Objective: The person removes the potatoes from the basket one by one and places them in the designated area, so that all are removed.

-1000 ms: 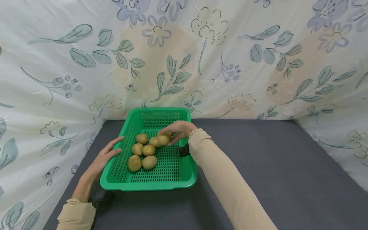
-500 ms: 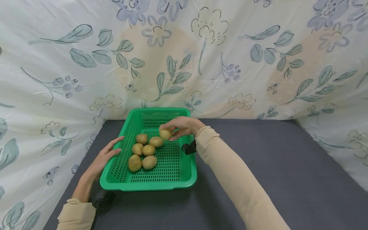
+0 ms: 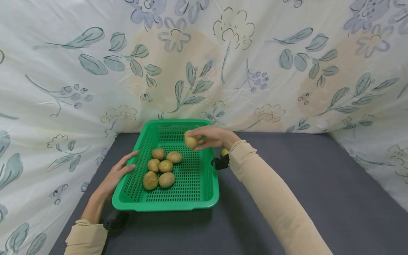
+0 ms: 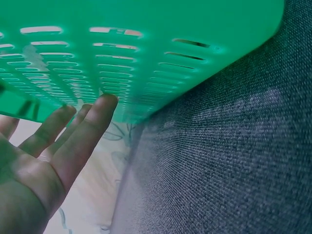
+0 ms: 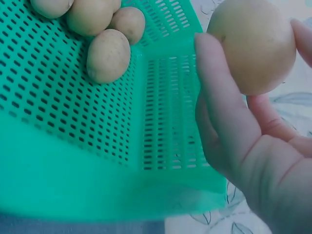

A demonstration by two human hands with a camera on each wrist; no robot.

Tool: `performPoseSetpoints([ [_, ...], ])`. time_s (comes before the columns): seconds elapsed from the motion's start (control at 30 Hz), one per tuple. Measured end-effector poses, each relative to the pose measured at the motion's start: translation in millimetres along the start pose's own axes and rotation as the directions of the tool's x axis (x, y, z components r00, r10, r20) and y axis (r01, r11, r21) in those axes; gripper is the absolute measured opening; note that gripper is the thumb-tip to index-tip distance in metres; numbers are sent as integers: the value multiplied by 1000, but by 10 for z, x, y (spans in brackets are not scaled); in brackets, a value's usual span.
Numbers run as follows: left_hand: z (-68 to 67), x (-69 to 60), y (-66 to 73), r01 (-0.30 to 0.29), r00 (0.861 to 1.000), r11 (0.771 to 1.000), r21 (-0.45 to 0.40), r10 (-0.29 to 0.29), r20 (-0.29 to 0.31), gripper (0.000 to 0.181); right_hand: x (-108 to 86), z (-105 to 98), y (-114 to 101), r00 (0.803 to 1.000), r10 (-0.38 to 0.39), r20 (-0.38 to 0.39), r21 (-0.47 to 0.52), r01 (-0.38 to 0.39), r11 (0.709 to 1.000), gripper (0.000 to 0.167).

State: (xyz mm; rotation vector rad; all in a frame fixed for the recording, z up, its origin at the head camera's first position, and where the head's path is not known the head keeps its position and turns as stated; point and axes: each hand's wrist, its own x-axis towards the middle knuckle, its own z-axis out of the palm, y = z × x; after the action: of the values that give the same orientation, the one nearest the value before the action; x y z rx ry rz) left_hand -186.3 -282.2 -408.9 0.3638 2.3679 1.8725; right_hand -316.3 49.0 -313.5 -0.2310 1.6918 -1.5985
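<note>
Plastic basket (image 3: 165, 206) (smooth, glossy), matt potatoes (image 3: 166, 180), woven cloth (image 4: 219, 151)

The table (image 3: 287, 184) has a dark grey surface with woven texture. Behind the table hangs a white cloth (image 3: 204, 71), printed with blue-grey leaves (image 3: 93, 64) and lilac flowers (image 3: 175, 33). Similar cloth is also at the table's left and right sides.
</note>
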Motion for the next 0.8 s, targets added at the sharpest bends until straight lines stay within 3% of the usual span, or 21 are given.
performPoseSetpoints([
  [0.33, 4, 6, 21, -3, 1000, 1000, 20, 3, -10, 53, -211, -285, -11, 997, -62, -48, 97, 67, 993, 46],
  [0.8, 14, -13, 0, -5, 1000, 1000, -6, 5, 4, 53, -461, -732, 178, 985, -48, -169, 120, 68, 990, 55],
])
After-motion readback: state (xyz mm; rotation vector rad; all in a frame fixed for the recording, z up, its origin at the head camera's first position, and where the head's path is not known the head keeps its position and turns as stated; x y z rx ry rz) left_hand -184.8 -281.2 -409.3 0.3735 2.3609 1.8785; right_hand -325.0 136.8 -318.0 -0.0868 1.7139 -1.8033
